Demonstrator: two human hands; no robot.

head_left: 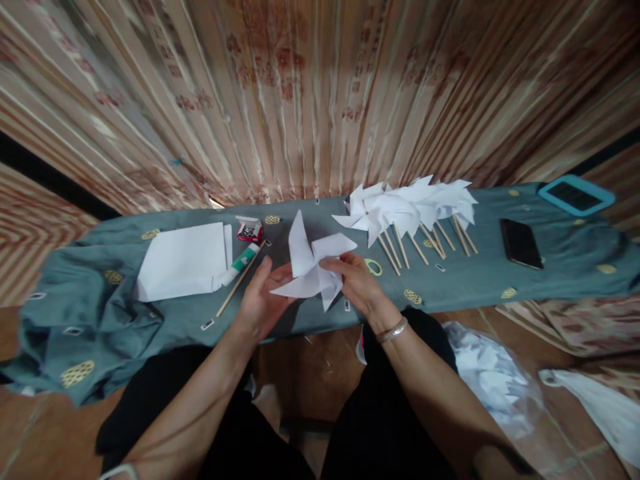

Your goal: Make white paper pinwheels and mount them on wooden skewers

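Observation:
A folded white paper pinwheel [313, 270] is held over the table's front part. My right hand [357, 283] pinches it at its right side, thumb on top and the other fingers partly hidden beneath. From the left, my left hand [263, 297] reaches under a lower blade, its palm up and thumb raised apart; whether its fingertips touch the paper I cannot tell. Beside that hand lie a thin wooden stick [240, 280] and a green and white glue tube [243, 262]. A small red box [249, 229] of tiny metal pieces stands open behind them.
White paper sheets [183, 260] are stacked at left. Several finished pinwheels on sticks [400, 207] lie in a row at back right, near a yellow-green tape roll [373, 267]. Farther right are a dark phone [521, 243] and a blue-framed device [577, 195]. A plastic bag of paper [490, 373] rests on the floor.

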